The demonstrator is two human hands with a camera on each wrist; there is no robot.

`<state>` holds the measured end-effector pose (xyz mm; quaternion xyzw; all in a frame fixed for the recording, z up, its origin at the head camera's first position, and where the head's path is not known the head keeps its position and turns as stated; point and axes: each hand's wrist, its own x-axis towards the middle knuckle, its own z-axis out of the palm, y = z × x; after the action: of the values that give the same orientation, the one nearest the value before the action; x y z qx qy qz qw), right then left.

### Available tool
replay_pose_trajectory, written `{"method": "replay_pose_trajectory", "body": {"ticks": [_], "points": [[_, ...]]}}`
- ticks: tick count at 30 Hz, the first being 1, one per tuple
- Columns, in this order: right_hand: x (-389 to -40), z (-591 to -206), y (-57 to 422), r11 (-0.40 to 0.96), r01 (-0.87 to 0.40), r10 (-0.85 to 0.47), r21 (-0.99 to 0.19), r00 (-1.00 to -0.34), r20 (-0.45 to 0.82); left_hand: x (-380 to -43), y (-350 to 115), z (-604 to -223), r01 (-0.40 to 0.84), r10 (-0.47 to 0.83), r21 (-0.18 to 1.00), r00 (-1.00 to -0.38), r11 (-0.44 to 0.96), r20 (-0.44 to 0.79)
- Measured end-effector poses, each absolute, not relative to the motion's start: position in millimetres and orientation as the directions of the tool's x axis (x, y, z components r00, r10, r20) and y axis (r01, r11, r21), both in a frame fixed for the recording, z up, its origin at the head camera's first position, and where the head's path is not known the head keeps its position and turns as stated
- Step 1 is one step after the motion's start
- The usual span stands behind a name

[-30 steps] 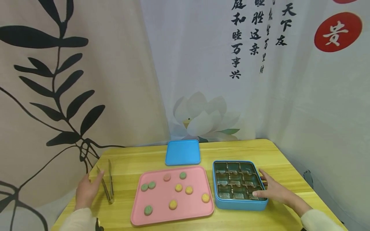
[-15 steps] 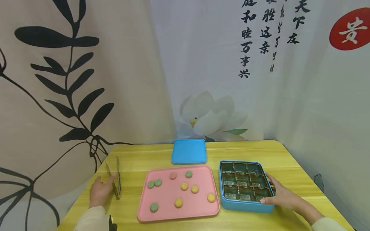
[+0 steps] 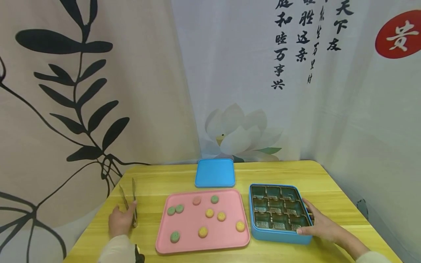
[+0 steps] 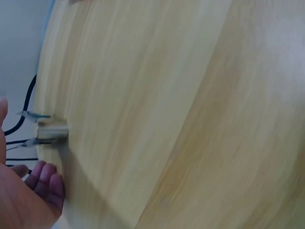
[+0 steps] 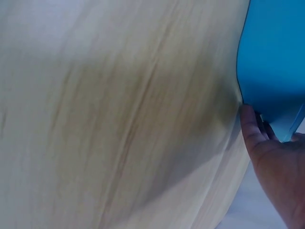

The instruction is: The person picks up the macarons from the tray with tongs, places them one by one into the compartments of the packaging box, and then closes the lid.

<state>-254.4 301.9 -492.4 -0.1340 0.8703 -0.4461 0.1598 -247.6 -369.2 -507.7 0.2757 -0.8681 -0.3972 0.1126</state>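
Metal tongs (image 3: pixel 135 215) stand on the left of the table, their arms spread apart. My left hand (image 3: pixel 121 220) is right beside them; in the left wrist view the tongs (image 4: pixel 52 132) lie between my thumb and loosely bent fingers (image 4: pixel 44 179), with a gap on the finger side. On the right, my right hand (image 3: pixel 323 223) touches the right side of a blue box (image 3: pixel 281 235), thumb at its front corner. Inside the box is a dark divided insert (image 3: pixel 275 206) with several compartments. The right wrist view shows the fingers (image 5: pixel 250 125) extended against the box wall.
A pink tray (image 3: pixel 227 233) between the hands bears several small round pieces in green, yellow and pink, like the yellow one (image 3: pixel 203 232). Behind it lies a blue lid (image 3: pixel 215 173). A printed curtain (image 3: pixel 158 91) hangs behind the wooden table (image 3: pixel 279 170).
My left hand has moved right, closer against the tongs. My right hand has settled against the box's side, its thumb now at the front corner. The head view has shifted left.
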Motion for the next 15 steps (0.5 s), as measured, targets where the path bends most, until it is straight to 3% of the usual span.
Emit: {"method": "replay_pose_trajectory", "body": {"ticks": [5, 15], "points": [[-253.4, -494.1, 300.0, 0.562, -0.091, -0.372, -0.822, -0.915, -0.153, -250.7, -362.2, -515.5, -0.411, -0.633, 0.741, -0.774, 0.531, 0.024], [-250.6, -494.4, 298.9, 0.551, -0.064, -0.360, -0.832, -0.918, -0.168, -255.2, -350.0, -518.4, -0.497, -0.697, 0.706, -0.717, 0.505, -0.007]]}}
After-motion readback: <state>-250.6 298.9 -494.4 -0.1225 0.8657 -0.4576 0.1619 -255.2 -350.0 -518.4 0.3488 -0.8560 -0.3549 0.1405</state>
